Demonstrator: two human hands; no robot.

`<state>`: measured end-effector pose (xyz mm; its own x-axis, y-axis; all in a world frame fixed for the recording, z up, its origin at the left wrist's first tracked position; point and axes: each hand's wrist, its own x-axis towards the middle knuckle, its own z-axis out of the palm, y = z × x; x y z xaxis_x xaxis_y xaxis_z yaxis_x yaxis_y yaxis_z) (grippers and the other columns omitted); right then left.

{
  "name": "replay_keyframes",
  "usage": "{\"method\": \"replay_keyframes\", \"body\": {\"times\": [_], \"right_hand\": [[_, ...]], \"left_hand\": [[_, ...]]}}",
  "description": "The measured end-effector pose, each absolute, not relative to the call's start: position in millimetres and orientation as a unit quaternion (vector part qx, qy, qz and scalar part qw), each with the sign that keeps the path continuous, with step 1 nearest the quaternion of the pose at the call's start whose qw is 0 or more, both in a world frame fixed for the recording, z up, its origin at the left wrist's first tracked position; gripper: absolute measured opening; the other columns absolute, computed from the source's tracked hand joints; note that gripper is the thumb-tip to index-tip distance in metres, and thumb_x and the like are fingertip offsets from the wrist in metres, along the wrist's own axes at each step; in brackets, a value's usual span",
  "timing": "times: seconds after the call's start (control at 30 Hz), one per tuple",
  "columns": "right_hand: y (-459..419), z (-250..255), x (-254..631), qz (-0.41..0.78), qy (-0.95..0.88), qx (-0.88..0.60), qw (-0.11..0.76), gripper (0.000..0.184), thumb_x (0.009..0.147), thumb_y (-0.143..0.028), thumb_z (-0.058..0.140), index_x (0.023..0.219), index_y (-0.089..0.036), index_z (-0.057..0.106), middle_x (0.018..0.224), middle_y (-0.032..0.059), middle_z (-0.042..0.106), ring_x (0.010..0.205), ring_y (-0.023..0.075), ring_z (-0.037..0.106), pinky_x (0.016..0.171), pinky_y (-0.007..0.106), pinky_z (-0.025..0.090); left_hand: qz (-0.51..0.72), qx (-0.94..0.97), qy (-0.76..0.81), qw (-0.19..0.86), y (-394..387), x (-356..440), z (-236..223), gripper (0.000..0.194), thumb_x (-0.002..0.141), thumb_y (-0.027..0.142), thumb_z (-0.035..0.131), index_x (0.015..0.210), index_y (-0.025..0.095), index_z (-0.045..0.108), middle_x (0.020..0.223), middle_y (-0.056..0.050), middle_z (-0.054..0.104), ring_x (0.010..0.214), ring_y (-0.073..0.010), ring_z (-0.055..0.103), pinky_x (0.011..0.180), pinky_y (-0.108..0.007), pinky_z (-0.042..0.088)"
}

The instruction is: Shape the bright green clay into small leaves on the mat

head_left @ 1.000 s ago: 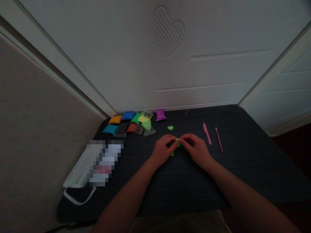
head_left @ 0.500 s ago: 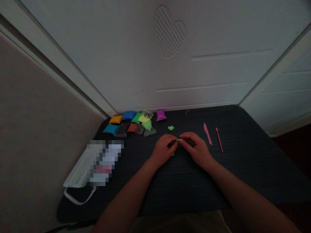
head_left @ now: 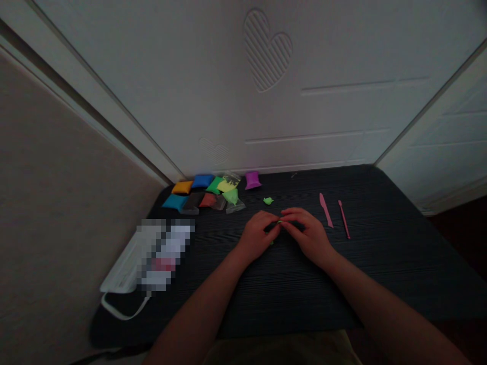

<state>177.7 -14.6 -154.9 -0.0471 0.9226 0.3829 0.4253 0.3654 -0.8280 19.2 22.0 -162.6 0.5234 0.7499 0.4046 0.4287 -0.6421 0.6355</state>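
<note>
Over the middle of the dark table (head_left: 289, 294), my left hand (head_left: 258, 234) and my right hand (head_left: 309, 235) meet at the fingertips. Pinched between them is a small piece of green modelling clay (head_left: 280, 221), mostly covered by the fingers. Just under my left hand, a bit of another green clay piece (head_left: 271, 243) peeks out on the table; the rest is hidden. A little beyond the hands lies a separate green clay lump (head_left: 268, 201), touched by neither hand.
Several coloured clay packets (head_left: 207, 199) lie at the back left, with a purple packet (head_left: 252, 180) apart from them. To the right are a pink plastic knife (head_left: 325, 210) and a thin pink tool (head_left: 344, 219). A white face mask (head_left: 120, 271) lies at the left edge. A white panel (head_left: 182, 101) rises behind.
My fingertips have drawn closer together, and less of the green clay between them shows. Nothing on the table has been moved.
</note>
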Motion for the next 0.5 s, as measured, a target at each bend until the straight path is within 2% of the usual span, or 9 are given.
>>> {"method": "replay_keyframes", "body": {"times": [0.2, 0.37, 0.5], "right_hand": [[-14.1, -156.2, 178.6, 0.256, -0.669, -0.497, 0.490, 0.020, 0.075, -0.021, 0.057, 0.094, -0.026, 0.062, 0.102, 0.0025, 0.059, 0.099, 0.0157, 0.052, 0.090, 0.035, 0.040], [-13.0, -156.3, 179.6, 0.264, -0.666, -0.499, 0.488, 0.013, 0.076, -0.022, 0.056, 0.085, -0.025, 0.064, 0.092, 0.0023, 0.062, 0.091, 0.0155, 0.056, 0.083, 0.034, 0.045], [-12.8, -155.6, 180.8, 0.252, -0.663, -0.502, 0.494, 0.017, 0.075, -0.022, 0.057, 0.090, -0.026, 0.063, 0.094, 0.0026, 0.062, 0.093, 0.0162, 0.055, 0.084, 0.035, 0.044]], "left_hand": [[0.351, 0.827, 0.360, 0.251, 21.6, 19.9, -160.0, 0.013, 0.078, 0.022, 0.050, 0.086, 0.018, 0.059, 0.084, -0.004, 0.062, 0.082, -0.0142, 0.055, 0.077, -0.030, 0.044], [0.353, 0.812, 0.375, 0.274, 21.0, 20.3, -157.7, 0.013, 0.077, 0.024, 0.051, 0.085, 0.018, 0.060, 0.084, -0.003, 0.062, 0.082, -0.0139, 0.056, 0.076, -0.029, 0.044], [0.361, 0.793, 0.389, 0.300, 20.5, 20.5, -158.1, 0.014, 0.077, 0.026, 0.052, 0.085, 0.019, 0.061, 0.084, -0.003, 0.063, 0.082, -0.0141, 0.057, 0.075, -0.029, 0.044]]}}
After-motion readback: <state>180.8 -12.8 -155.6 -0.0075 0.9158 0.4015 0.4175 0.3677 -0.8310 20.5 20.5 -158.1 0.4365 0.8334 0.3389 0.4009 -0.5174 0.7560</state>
